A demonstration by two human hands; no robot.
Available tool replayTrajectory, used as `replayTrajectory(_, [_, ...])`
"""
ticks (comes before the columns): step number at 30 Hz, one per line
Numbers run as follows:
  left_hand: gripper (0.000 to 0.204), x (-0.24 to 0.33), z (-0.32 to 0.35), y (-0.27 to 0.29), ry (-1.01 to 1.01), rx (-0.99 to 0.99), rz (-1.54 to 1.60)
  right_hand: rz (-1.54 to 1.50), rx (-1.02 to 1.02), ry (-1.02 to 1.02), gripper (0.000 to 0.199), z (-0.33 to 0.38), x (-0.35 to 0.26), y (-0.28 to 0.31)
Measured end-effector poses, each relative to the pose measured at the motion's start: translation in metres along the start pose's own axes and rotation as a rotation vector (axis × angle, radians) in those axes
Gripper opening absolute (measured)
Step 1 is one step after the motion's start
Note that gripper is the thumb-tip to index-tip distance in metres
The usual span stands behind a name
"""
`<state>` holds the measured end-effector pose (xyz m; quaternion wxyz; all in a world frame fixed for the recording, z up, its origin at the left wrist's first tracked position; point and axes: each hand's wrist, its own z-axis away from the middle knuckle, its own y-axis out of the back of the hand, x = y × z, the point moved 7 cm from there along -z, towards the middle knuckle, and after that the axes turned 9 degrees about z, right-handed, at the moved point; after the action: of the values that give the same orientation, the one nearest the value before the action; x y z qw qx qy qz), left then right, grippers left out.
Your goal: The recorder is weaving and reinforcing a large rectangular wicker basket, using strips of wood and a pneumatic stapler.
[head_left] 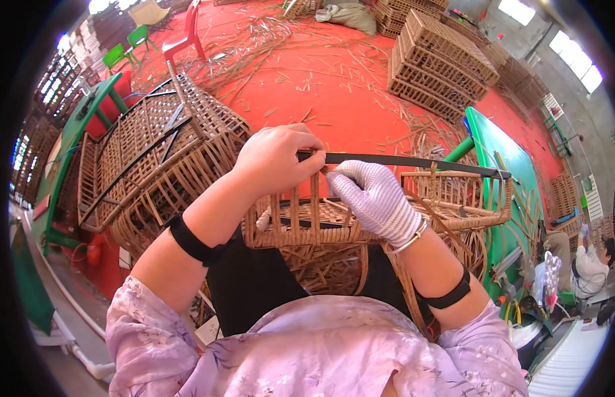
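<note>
Red floor (347, 99), wicker frame (287, 237) stretched left-to-right, left fingers (307, 141) on dark bar (400, 160)

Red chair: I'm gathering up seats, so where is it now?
In the head view, the red chair stands at upper left, just right of two small green chairs.

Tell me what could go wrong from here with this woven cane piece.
The left hand is bare, so the cane uprights might scratch its fingers. The dark strip could slip if that hand loosens. Loose cane scraps on the red floor may trip someone.
</note>
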<state>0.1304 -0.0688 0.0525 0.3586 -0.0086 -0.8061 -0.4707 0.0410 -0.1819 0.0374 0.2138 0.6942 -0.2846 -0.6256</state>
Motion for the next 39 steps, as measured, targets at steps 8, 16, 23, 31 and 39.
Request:
replayTrajectory(8, [0.030,-0.015,0.003,0.000,0.195,-0.009,0.063,0.397,0.092,0.345,0.024,-0.033,-0.040,0.037])
replayTrajectory(16, [0.018,-0.015,0.003,0.007,0.173,0.118,0.244,0.725,-0.130,0.112,0.035,-0.095,-0.005,0.020])
replayTrajectory(23, [0.033,-0.003,0.004,0.008,0.073,0.034,0.060,0.709,-0.388,-0.117,0.041,-0.100,0.003,0.014])
replayTrajectory(31, [0.036,-0.004,-0.005,0.001,0.133,-0.093,0.111,0.708,-0.242,-0.025,0.037,-0.100,0.021,0.013])
replayTrajectory(39, [0.033,-0.018,-0.012,-0.011,0.055,-0.197,0.224,0.661,-0.063,0.206,0.026,0.004,-0.008,0.007])
